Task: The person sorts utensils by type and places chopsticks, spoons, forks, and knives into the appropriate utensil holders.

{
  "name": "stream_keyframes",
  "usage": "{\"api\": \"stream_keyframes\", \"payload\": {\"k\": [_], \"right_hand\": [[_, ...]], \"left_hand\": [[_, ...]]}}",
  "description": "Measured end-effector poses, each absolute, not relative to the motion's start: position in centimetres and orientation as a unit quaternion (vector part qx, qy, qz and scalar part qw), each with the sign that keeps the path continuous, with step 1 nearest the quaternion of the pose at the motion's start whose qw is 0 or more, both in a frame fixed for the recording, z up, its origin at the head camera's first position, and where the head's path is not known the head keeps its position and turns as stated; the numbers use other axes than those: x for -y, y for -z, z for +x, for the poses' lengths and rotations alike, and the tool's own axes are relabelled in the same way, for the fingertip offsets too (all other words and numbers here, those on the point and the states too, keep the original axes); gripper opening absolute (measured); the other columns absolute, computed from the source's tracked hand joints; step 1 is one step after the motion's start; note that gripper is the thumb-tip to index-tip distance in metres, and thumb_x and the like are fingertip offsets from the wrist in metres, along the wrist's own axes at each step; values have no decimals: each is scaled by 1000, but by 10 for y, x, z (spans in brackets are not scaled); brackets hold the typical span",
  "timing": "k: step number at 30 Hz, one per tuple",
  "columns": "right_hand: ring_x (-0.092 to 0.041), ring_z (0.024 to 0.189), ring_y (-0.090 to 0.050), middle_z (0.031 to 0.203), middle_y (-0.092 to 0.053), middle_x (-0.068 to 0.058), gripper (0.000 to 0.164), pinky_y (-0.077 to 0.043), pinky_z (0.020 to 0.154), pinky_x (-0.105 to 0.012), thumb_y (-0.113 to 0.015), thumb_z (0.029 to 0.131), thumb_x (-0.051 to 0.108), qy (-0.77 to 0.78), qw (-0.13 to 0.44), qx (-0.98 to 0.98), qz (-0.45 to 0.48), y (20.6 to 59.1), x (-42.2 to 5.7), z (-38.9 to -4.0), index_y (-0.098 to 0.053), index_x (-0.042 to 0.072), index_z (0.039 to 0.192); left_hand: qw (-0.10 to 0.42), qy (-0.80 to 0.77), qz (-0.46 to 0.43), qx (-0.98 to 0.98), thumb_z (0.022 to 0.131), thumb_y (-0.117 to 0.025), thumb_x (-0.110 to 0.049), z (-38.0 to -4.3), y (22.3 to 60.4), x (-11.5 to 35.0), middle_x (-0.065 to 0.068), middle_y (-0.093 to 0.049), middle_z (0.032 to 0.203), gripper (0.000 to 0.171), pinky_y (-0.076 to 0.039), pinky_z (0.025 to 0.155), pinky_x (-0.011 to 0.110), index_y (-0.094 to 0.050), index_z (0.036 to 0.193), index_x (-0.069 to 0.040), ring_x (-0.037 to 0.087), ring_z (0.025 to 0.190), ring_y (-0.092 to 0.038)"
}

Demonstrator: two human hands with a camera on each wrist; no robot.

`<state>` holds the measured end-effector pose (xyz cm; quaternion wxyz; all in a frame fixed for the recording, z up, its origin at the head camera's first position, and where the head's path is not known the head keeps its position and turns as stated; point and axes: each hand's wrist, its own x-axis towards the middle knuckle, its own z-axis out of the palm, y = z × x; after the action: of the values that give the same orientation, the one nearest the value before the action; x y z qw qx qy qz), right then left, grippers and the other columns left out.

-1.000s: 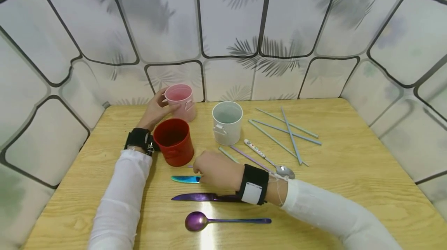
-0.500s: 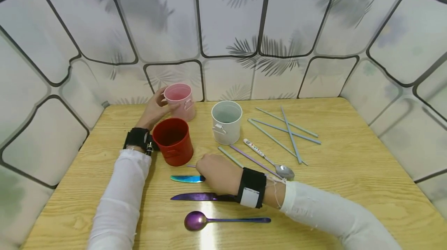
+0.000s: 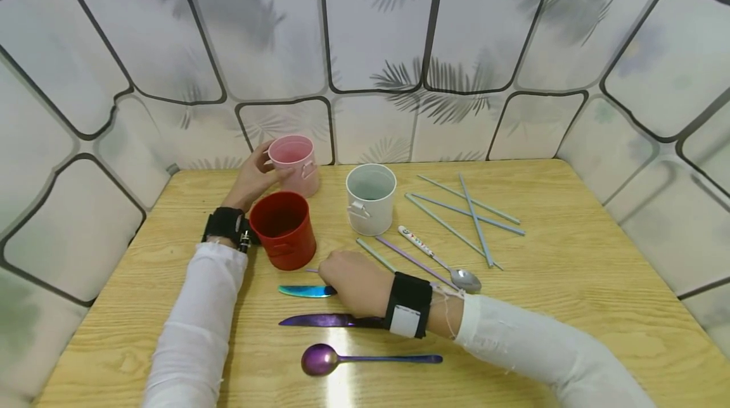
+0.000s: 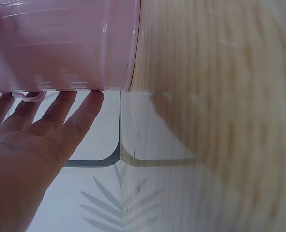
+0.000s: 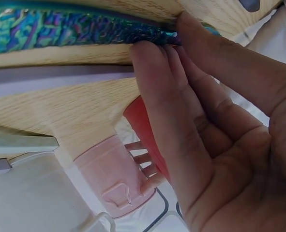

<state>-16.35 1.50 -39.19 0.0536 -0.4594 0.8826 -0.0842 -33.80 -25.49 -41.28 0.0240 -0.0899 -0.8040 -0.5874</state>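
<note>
At the back left, my left hand [image 3: 251, 181] holds a small pink bucket [image 3: 301, 181], the thumb on its near side and the fingers round the far side. In the left wrist view the fingertips lie against the pink wall, near its base on the table. My right hand [image 3: 360, 282] pinches a rainbow-coloured knife [image 3: 305, 292] between thumb and fingers, in front of the red bucket [image 3: 292, 249]. Its blade points left. The right wrist view shows the knife's blue-green textured handle [image 5: 84, 29] along the table, with the fingertips on it.
A white bucket [image 3: 371, 216] stands at the middle. A purple knife [image 3: 313, 320] and a purple spoon [image 3: 320, 360] lie nearer me. Right of the white bucket are a spoon with a patterned handle [image 3: 415, 240] and several thin pastel sticks [image 3: 473, 221]. Patterned walls enclose the table.
My right hand has shifted slightly right and towards me along the rainbow knife, uncovering a bit more of its blade. The left hand and the pink bucket have stayed in place.
</note>
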Motion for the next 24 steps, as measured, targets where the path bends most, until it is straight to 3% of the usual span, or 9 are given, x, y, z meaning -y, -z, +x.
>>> {"api": "stream_keyframes", "payload": {"k": [3,10,15,20,24], "right_hand": [[-9,69,-46,71,-47,7,19,-36,60,-22,-69,86,-6,85,55,-882,-460,393,-15,-164,-65,12,81],[-9,72,-48,75,-51,6,16,-40,65,-25,-69,88,-4,87,45,-876,-472,394,-15,-166,-65,12,84],[-9,74,-49,78,-55,5,16,-42,67,-25,-70,87,-3,64,44,-872,-484,393,-15,-165,-66,12,88],[-9,77,-52,83,-60,4,17,-45,69,-25,-73,85,-2,42,40,-867,-495,394,-14,-165,-66,13,90],[-10,78,-53,84,-61,4,18,-46,71,-26,-73,85,-2,35,31,-864,-501,395,-14,-165,-65,13,91]], "left_hand": [[18,582,-84,809,89,-83,-31,-339,414,255,10,-48,155,82,-46,108,53,-39,158,-23,35,135,-50],[8,581,-79,810,90,-81,-32,-339,411,255,9,-46,157,84,-42,111,55,-35,160,-24,35,137,-48],[7,583,-78,808,93,-79,-23,-329,400,251,15,-44,158,82,-42,112,56,-34,160,-17,40,139,-45],[13,593,-94,800,93,-75,-13,-317,386,245,24,-46,155,77,-47,108,48,-35,158,-6,44,138,-47],[9,586,-89,805,93,-76,-16,-314,383,243,23,-46,155,78,-48,107,47,-35,159,-7,44,138,-47]]}}
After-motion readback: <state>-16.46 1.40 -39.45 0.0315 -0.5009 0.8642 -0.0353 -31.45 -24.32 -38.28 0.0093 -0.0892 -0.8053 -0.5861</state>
